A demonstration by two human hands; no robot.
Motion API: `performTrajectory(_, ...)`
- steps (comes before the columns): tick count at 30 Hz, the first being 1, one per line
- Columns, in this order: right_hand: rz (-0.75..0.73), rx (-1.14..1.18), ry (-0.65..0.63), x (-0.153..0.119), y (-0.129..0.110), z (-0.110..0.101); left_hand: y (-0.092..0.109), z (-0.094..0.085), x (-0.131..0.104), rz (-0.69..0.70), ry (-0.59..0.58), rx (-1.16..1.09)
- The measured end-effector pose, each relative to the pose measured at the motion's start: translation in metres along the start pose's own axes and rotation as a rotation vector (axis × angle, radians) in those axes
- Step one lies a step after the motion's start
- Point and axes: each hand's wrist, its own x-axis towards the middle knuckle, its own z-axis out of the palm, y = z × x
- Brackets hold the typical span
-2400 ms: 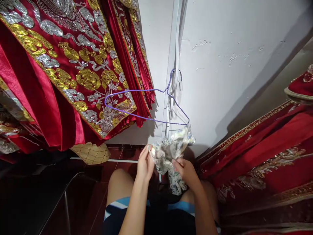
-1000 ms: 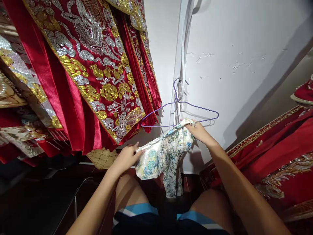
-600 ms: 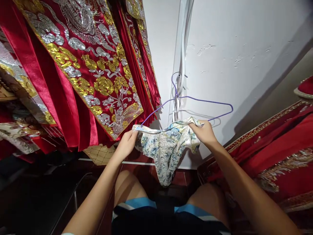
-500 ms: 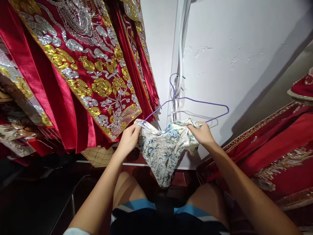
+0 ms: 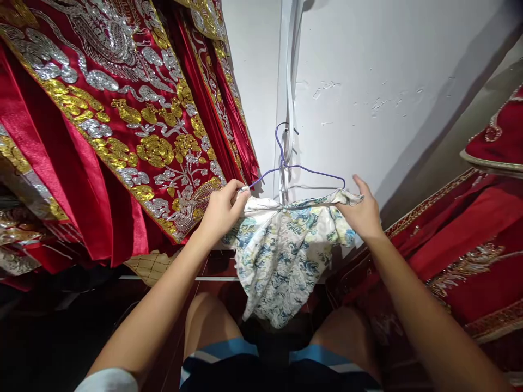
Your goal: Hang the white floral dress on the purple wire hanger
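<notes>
A purple wire hanger (image 5: 314, 171) hangs by its hook at the white upright strip on the wall. Below it, a pale garment with a blue and yellow floral print (image 5: 281, 256) is stretched between my hands. My left hand (image 5: 226, 209) pinches the garment's top edge at the hanger's left arm, whose end is hidden there. My right hand (image 5: 362, 212) holds the top edge on the right, thumb and fingers partly behind the cloth, beside the hanger's right end. The garment's lower part hangs down in folds over the floor.
Red costumes with gold and silver embroidery (image 5: 155, 152) hang on the left. More red beaded cloth (image 5: 461, 245) is on the right. A white wall (image 5: 347, 71) with scuffs stands behind the hanger. My knees are below the garment.
The garment is spread wider and its top edge is pulled straighter, covering more of the hanger's right end. My right hand has moved right and my left hand slightly up.
</notes>
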Motion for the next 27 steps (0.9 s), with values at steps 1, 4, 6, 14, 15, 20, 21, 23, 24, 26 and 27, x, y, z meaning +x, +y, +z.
performTrajectory(1, -0.020, -0.016, -0.064, 0.008, 0.004, -0.003, 0.000, 0.000, 0.001, 0.004, -0.017, 0.004)
performTrajectory(4, -0.026, -0.072, -0.206, 0.024, 0.008, -0.003, 0.000, 0.002, 0.003, -0.006, -0.038, -0.020)
performTrajectory(6, -0.003, -0.134, -0.196, 0.026, 0.007, -0.002, -0.001, 0.004, 0.004, -0.019, -0.040, -0.054)
performTrajectory(14, -0.051, -0.134, -0.124, 0.016, 0.003, -0.005, -0.008, 0.003, 0.007, -0.031, -0.049, -0.043)
performTrajectory(15, -0.066, -0.127, -0.148, 0.017, 0.003, -0.006, -0.007, 0.002, 0.008, -0.021, -0.051, -0.029)
performTrajectory(20, 0.027, -0.166, -0.188, 0.029, -0.002, -0.025, -0.010, -0.008, 0.017, -0.013, -0.023, 0.073)
performTrajectory(21, 0.089, -0.150, -0.186, 0.031, -0.004, -0.032, -0.014, -0.011, 0.018, -0.028, 0.000, 0.076)
performTrajectory(23, 0.251, -0.002, -0.271, 0.034, -0.008, -0.044, -0.023, -0.015, 0.020, -0.072, 0.042, 0.056)
performTrajectory(24, 0.327, 0.116, -0.351, 0.034, -0.010, -0.049, -0.030, -0.016, 0.019, -0.097, 0.051, 0.028)
performTrajectory(26, 0.373, 0.321, -0.472, 0.029, -0.013, -0.051, -0.044, -0.014, 0.016, -0.164, 0.038, -0.087)
performTrajectory(27, 0.332, 0.371, -0.453, 0.024, -0.014, -0.048, -0.050, -0.011, 0.014, -0.214, 0.016, -0.178)
